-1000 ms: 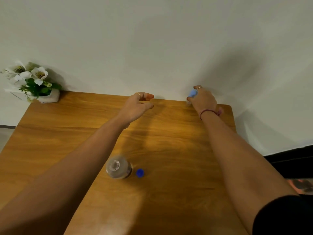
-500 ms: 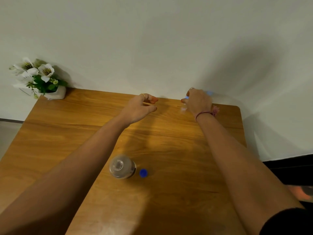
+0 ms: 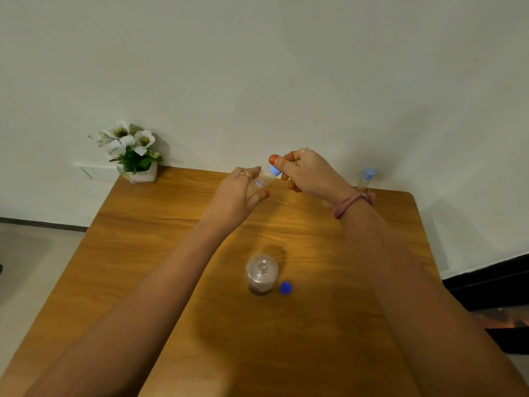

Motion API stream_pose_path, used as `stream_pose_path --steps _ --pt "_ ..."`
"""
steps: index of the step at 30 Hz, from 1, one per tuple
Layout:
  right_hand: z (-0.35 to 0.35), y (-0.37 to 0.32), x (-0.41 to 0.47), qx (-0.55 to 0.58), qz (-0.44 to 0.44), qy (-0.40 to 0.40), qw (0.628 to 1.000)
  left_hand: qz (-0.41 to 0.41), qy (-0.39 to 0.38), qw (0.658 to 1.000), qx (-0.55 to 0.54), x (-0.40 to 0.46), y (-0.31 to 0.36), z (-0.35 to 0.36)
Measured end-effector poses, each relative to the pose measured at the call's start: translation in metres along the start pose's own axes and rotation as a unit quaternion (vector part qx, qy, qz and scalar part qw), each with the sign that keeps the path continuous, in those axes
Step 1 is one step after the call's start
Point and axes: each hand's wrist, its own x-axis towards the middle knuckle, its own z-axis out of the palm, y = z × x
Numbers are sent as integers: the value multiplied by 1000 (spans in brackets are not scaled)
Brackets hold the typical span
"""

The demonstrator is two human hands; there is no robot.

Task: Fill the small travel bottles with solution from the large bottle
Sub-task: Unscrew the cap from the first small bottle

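Note:
A small clear travel bottle (image 3: 264,179) with a light blue cap (image 3: 274,169) is held tilted above the far part of the wooden table (image 3: 160,224). My left hand (image 3: 239,194) grips its body and my right hand (image 3: 307,173) pinches its cap. A second small bottle with a blue cap (image 3: 365,179) stands at the table's far right edge, behind my right wrist. The large clear bottle (image 3: 261,274) stands uncapped in the middle of the table, with its dark blue cap (image 3: 285,288) lying just to its right.
A white pot of white flowers (image 3: 134,156) sits at the table's far left corner against the wall. The table's right edge drops off to a dark floor area (image 3: 486,285).
My right hand has carried a small bottle from the far right edge toward the middle. My left hand has closed on its body, so both hands hold it now.

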Motion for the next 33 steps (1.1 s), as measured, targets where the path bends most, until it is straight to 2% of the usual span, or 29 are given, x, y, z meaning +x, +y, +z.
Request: stream_pose_path --steps 3,6,11,18,20,22,26,29,31,33 --pt "16 -26 -12 -6 -6 -12 1000 -20 41 998 -37 -22 -10 -28" --pt "32 -45 -22 -72 -34 -9 997 -26 64 996 -53 -45 -18 -47" --pt "49 -64 -41 -147 -159 4 976 -65 82 989 -105 -73 -21 -65" --pt "59 -75 -70 -181 -243 -36 952 -97 47 972 -209 -105 -24 -80" --pt "53 -81 -77 -182 -233 -81 952 -90 49 974 -202 -113 -23 -83" --pt "43 -90 -85 -189 -186 -128 956 -82 67 974 -199 -118 -22 -87" --pt "40 -104 -99 -246 -81 -79 963 -60 86 978 -180 -123 -12 -95" --pt "39 -110 -106 -270 -125 -66 952 -46 93 978 -180 -128 -5 -99" --pt "30 -114 -113 -243 -136 -121 953 -40 98 977 -187 -132 0 -102" --pt "26 -116 -120 -185 -107 -153 965 -32 99 976 -192 -137 4 -104"
